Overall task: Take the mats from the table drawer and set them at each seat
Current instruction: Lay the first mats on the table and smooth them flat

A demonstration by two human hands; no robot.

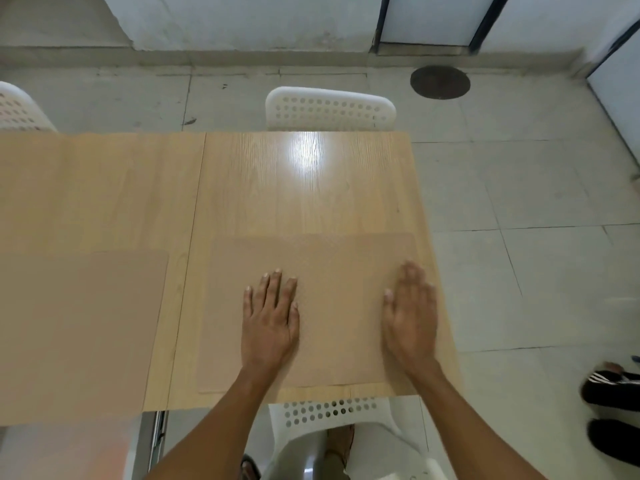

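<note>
A tan mat (332,258) lies flat on the wooden table (304,188) at the near right seat. My left hand (270,320) rests palm down on the mat's middle with straight fingers. My right hand (410,313) lies flat on the mat's right part, fingers straight and slightly blurred. A second tan mat (83,327) lies on the table at the near left seat, reaching the front edge. The drawer is not clearly visible.
A white perforated chair (329,109) stands at the far side, another white chair (17,109) at far left, and a third chair (329,414) sits below me. A person's dark shoes (613,393) stand on the tiled floor at right.
</note>
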